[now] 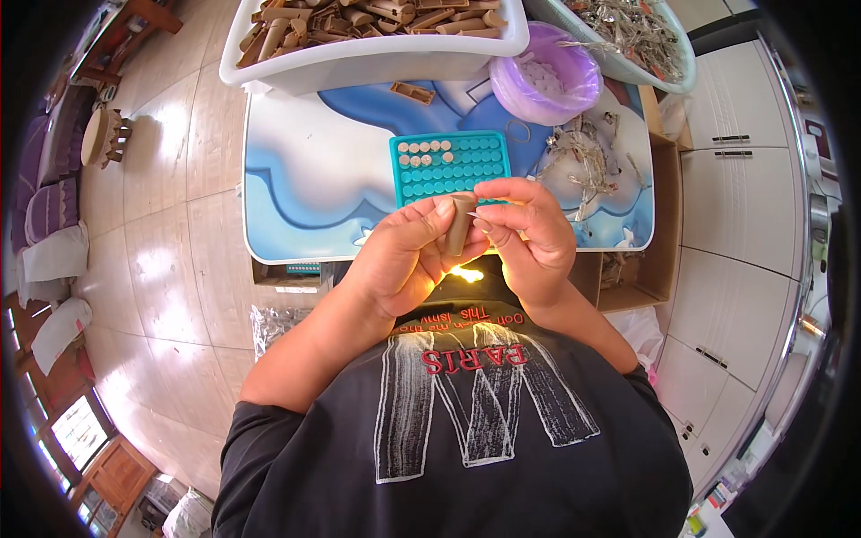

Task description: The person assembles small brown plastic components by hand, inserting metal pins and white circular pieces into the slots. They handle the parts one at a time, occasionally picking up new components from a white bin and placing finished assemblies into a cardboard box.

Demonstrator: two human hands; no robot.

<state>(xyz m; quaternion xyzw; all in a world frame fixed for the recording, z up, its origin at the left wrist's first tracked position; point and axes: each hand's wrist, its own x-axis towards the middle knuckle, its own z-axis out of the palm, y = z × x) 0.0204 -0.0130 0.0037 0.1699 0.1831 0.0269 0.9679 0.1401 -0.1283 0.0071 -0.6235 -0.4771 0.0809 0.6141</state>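
Casing [458,229] sits pinched by our left fingers [429,222]; right fingers [504,215] bunch close, hold unclear. Work seems unfinished: brown pieces [430,18] fill a tub [359,65].

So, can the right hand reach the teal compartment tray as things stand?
Probably yes: the teal compartment tray lies just beyond the right hand, nothing visible between, though its fingers work at the brown casing.

A tray [397,179] of discs [425,146] lies on the bench [305,134] beyond the hands [404,247]; behind it stands a bin [386,65] of parts [359,18], a bowl [549,113] to its right.
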